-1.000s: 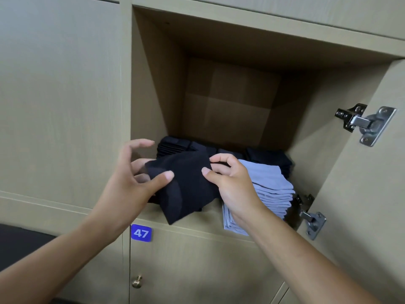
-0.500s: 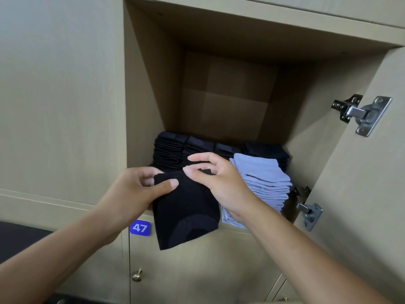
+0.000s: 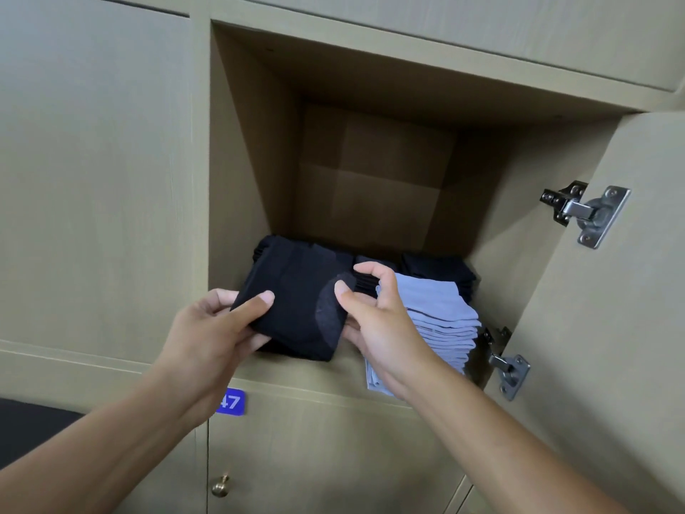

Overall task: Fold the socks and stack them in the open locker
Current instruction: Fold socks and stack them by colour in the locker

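Observation:
A folded black sock (image 3: 296, 302) lies flat at the front left of the open locker (image 3: 255, 150), its near edge over the locker's sill. My left hand (image 3: 218, 335) pinches its left edge, thumb on top. My right hand (image 3: 374, 320) pinches the sock's right edge at the grey heel patch. A stack of folded light blue socks (image 3: 441, 317) sits right of it, partly behind my right hand. Black sock stacks (image 3: 437, 268) fill the row behind.
The locker door (image 3: 611, 291) hangs open on the right with two metal hinges (image 3: 585, 213). Below the sill are a blue number tag (image 3: 231, 402) and a lower door with a brass knob (image 3: 221, 485). Closed doors (image 3: 92, 179) lie left.
The black sock hung down over the sill before; now it is folded shorter and lifted onto the locker floor at the front left. Both hands moved up and forward with it.

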`<move>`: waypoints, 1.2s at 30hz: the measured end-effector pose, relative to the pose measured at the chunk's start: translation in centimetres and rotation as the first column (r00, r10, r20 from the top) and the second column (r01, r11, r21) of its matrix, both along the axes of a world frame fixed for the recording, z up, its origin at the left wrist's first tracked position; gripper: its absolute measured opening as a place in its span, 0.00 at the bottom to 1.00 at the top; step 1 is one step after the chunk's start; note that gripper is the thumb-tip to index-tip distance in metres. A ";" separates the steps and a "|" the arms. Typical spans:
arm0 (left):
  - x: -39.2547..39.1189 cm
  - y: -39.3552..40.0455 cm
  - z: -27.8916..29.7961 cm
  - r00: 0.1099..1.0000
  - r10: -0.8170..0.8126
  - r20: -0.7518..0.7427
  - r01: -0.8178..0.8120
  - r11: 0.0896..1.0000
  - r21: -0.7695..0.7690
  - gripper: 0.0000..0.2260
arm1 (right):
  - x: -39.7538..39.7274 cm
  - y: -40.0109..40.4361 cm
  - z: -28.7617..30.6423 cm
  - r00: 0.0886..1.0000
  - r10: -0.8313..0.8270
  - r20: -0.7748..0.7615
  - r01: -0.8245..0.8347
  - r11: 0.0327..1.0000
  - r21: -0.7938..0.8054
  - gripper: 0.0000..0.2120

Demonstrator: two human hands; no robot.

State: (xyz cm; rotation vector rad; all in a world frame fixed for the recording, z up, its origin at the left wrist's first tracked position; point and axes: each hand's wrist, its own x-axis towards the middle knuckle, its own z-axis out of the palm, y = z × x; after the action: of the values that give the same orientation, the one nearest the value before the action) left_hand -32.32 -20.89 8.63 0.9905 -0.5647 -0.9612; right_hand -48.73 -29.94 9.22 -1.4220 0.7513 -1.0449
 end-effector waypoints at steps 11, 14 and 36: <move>-1.3 -0.5 -0.3 0.993 0.005 0.120 -0.004 1.000 -0.011 0.10 | -0.4 0.6 1.6 0.980 -0.144 -0.135 0.114 0.971 -0.210 0.13; -1.5 -0.6 -0.2 0.964 0.001 0.265 -0.003 1.000 0.011 0.09 | -1.2 -0.9 3.5 0.972 -0.160 -0.175 0.116 0.965 -0.234 0.13; -0.8 -2.0 -1.3 0.543 -0.104 0.833 -0.008 0.992 0.129 0.04 | -9.2 -17.1 12.3 0.785 -0.443 -0.433 0.397 0.896 -0.197 0.10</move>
State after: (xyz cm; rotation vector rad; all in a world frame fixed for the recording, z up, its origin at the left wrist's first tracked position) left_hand -33.10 -22.93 7.28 1.5587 -1.3699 -0.4955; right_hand -57.88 -46.99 21.47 -1.6587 1.4455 -1.0895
